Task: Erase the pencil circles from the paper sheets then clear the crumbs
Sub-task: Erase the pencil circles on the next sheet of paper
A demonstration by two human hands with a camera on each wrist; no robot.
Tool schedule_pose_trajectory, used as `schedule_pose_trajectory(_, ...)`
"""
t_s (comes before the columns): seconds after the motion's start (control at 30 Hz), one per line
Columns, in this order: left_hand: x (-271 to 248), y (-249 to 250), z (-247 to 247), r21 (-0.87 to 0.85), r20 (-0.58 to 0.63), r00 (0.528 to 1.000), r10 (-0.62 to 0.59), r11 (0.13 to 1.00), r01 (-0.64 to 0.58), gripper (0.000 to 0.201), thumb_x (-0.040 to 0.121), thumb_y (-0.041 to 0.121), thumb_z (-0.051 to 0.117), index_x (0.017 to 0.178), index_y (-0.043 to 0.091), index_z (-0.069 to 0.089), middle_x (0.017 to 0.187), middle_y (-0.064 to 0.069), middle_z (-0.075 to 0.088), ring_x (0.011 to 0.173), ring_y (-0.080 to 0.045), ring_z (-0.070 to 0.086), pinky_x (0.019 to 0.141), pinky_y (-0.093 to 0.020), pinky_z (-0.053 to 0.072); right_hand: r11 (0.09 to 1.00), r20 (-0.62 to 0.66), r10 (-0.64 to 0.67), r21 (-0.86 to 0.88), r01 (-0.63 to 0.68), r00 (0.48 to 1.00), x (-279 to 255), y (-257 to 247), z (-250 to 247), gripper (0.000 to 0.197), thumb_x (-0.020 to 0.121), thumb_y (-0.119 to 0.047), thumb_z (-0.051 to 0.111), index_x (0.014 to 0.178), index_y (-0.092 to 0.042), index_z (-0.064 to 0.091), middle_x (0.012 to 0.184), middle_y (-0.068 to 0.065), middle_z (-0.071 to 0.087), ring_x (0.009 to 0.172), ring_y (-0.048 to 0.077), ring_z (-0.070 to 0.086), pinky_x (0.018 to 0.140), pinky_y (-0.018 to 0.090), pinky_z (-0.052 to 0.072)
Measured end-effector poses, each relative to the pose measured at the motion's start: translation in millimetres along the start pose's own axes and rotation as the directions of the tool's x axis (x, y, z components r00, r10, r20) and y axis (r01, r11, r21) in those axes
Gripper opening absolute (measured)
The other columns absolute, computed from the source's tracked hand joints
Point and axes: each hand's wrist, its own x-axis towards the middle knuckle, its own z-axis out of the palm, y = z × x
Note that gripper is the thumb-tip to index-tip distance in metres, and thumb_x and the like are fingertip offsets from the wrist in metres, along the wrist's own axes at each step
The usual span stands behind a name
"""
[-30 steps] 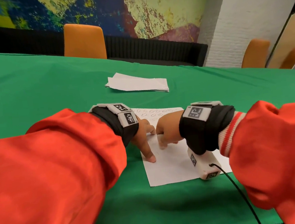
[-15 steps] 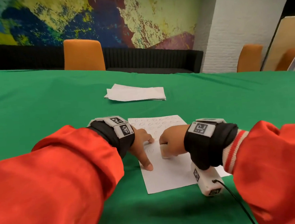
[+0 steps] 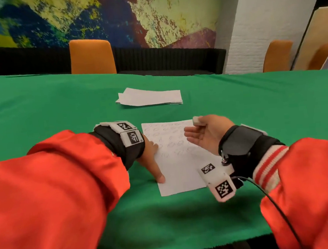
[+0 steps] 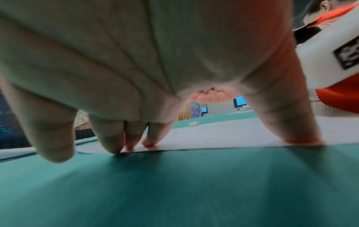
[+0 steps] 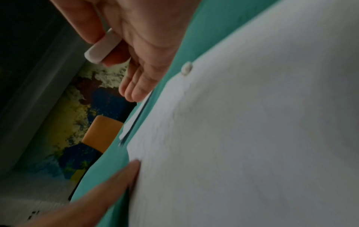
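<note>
Pencil circles [image 3: 169,138] are covering the far half of the paper sheet [image 3: 180,174] lying on the green tablecloth [image 3: 40,106]. Left hand [image 3: 151,160] is pressing its spread fingertips [image 4: 148,143] along the sheet's left edge. Right hand [image 3: 207,134] is hovering palm-up above the sheet, pinching a white eraser [image 3: 197,120] between thumb and forefinger, other fingers relaxed. Short strokes running away from the anchoring fingers should be keeping the paper flat. Open cloth is lying on every side; a paper stack [image 3: 149,99] is sitting well apart beyond.

Left hand [image 3: 151,160] fingertips pressed down, right hand [image 3: 209,133] raised, palm up
</note>
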Motion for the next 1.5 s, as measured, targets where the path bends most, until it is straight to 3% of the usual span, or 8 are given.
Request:
schedule_pose_trajectory(0.27, 1, 4, 4, 0.035, -0.021, 1.000, -0.015, 0.999, 0.015, 0.105, 0.073, 0.071, 0.059, 0.148, 0.005, 0.024, 0.154, -0.009, 0.027, 0.137, -0.025, 0.034, 0.112, -0.034, 0.027, 0.958, 0.154, 0.236, 0.130, -0.256, 0.960, -10, 59, 34, 0.027, 0.102, -0.014, 0.029, 0.089, 0.003, 0.046, 0.124, 0.030, 0.051, 0.118, 0.037, 0.050, 0.094, 0.040, 0.042)
schedule_pose_trajectory(0.53, 8, -3, 6, -0.027, -0.009, 1.000, 0.002, 1.000, -0.002, 0.107, 0.071, 0.067, 0.065, 0.149, 0.009, 0.020, 0.154, -0.006, 0.027, 0.138, -0.024, 0.032, 0.114, -0.038, 0.023, 0.944, -0.321, 0.082, 0.329, 0.030, 0.943, 10, 25, -18, 0.037, 0.099, -0.008, 0.032, 0.132, 0.007, 0.040, 0.145, 0.022, 0.036, 0.133, 0.034, 0.037, 0.109, 0.041, 0.034)
schedule_pose_trajectory(0.83, 10, -2, 6, -0.044, -0.039, 0.998, 0.044, 0.998, -0.046, 0.098, 0.069, 0.070, 0.064, 0.139, 0.006, 0.039, 0.133, -0.005, 0.047, 0.117, -0.023, 0.047, 0.099, -0.029, 0.035, 0.945, 0.128, 0.229, 0.207, -0.252, 0.965, -13, 63, 34, 0.024, 0.101, -0.011, 0.032, 0.090, 0.005, 0.047, 0.128, 0.030, 0.048, 0.123, 0.036, 0.046, 0.104, 0.041, 0.036)
schedule_pose_trajectory(1.1, 13, -4, 7, -0.064, -0.034, 0.999, 0.020, 0.998, -0.022, 0.103, 0.070, 0.065, 0.068, 0.146, 0.009, 0.029, 0.150, -0.006, 0.034, 0.135, -0.024, 0.036, 0.112, -0.035, 0.027, 0.896, -0.399, 0.039, 0.420, 0.145, 0.916, 8, 20, -47, 0.041, 0.099, -0.012, 0.034, 0.139, -0.001, 0.036, 0.149, 0.013, 0.033, 0.136, 0.025, 0.035, 0.109, 0.032, 0.034)
schedule_pose_trajectory(1.2, 12, -3, 7, -0.048, -0.034, 0.999, 0.014, 0.999, -0.016, 0.105, 0.070, 0.067, 0.066, 0.148, 0.009, 0.024, 0.153, -0.005, 0.030, 0.137, -0.023, 0.033, 0.113, -0.037, 0.025, 0.853, -0.284, 0.014, 0.503, 0.137, 0.959, -3, 15, -35, 0.025, 0.099, -0.008, 0.037, 0.118, 0.000, 0.051, 0.140, 0.019, 0.042, 0.130, 0.029, 0.042, 0.105, 0.035, 0.036)
schedule_pose_trajectory(1.27, 12, -3, 7, -0.048, -0.033, 0.999, 0.014, 0.999, -0.016, 0.106, 0.069, 0.068, 0.066, 0.147, 0.009, 0.025, 0.152, -0.005, 0.031, 0.136, -0.024, 0.034, 0.113, -0.037, 0.026, 0.898, -0.084, 0.051, 0.439, -0.009, 0.995, -15, 24, -9, 0.018, 0.099, -0.006, 0.037, 0.089, 0.000, 0.051, 0.126, 0.022, 0.050, 0.121, 0.032, 0.048, 0.103, 0.038, 0.038)
schedule_pose_trajectory(1.37, 12, -3, 6, -0.040, -0.042, 0.999, 0.015, 0.999, -0.017, 0.105, 0.067, 0.071, 0.065, 0.144, 0.009, 0.031, 0.146, -0.007, 0.038, 0.131, -0.025, 0.040, 0.110, -0.034, 0.030, 0.914, 0.160, 0.198, 0.327, -0.242, 0.967, -23, 48, 23, 0.022, 0.098, -0.010, 0.036, 0.081, -0.001, 0.047, 0.127, 0.028, 0.048, 0.124, 0.038, 0.044, 0.105, 0.043, 0.035)
schedule_pose_trajectory(1.5, 13, -3, 7, -0.042, -0.044, 0.999, 0.007, 0.999, -0.009, 0.108, 0.067, 0.070, 0.066, 0.145, 0.007, 0.028, 0.149, -0.007, 0.035, 0.133, -0.025, 0.038, 0.111, -0.035, 0.029, 0.891, 0.061, 0.195, 0.407, -0.203, 0.979, -13, 53, 9, 0.026, 0.101, -0.012, 0.032, 0.083, 0.000, 0.046, 0.142, 0.019, 0.040, 0.133, 0.030, 0.039, 0.109, 0.040, 0.033)
